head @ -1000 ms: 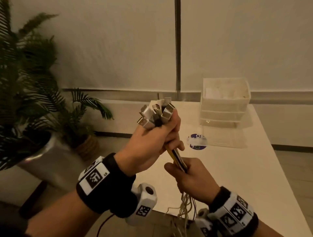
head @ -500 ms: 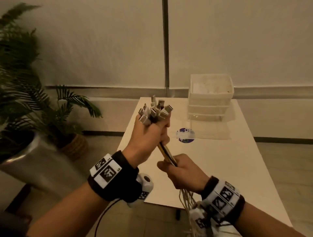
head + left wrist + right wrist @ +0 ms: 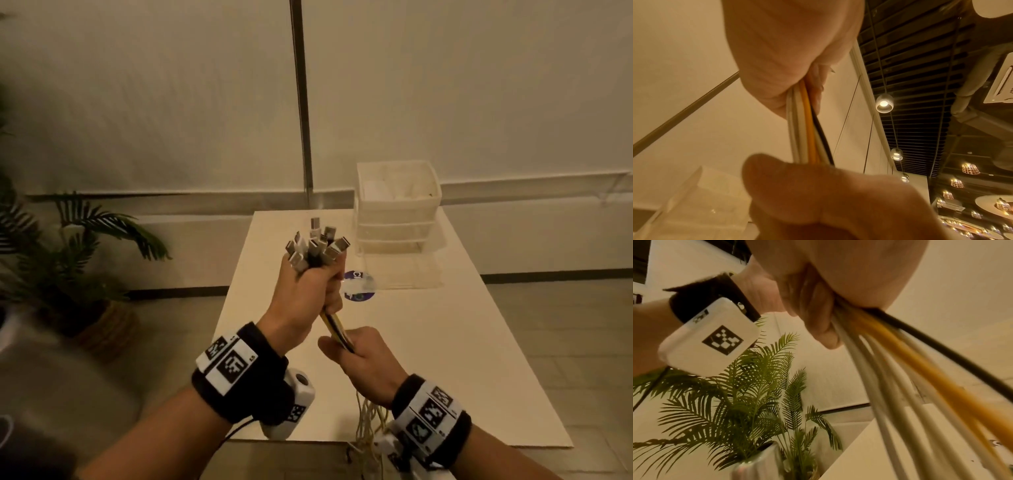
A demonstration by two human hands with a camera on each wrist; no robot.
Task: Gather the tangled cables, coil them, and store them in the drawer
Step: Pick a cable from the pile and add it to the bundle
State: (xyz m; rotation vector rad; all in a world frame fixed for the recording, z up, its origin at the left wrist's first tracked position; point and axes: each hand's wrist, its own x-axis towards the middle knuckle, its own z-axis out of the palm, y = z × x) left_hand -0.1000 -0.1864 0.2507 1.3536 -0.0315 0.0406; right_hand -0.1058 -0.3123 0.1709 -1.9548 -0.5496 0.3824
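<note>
My left hand (image 3: 310, 291) grips a bundle of cables near its top, and a cluster of USB plugs (image 3: 317, 245) sticks up out of the fist. The cables (image 3: 334, 325), white, yellow and black, run taut down into my right hand (image 3: 359, 356), which grips them lower. Below that hand the loose cable ends (image 3: 368, 416) hang over the table's near edge. In the left wrist view the cables (image 3: 807, 129) pass between both fists. The right wrist view shows the cables (image 3: 900, 369) fanning out under my right hand (image 3: 838, 280). A translucent drawer unit (image 3: 397, 209) stands at the table's far side.
The white table (image 3: 445, 359) carries a round blue-and-white sticker (image 3: 359, 290) in front of the drawer unit. Potted palms (image 3: 68, 246) stand on the floor to the left. A wall with a vertical dark strip (image 3: 301, 102) is behind the table.
Both hands keep their grip on the bundle. My head view has pulled back and shifted, so the table and drawer unit sit lower and more fully in frame.
</note>
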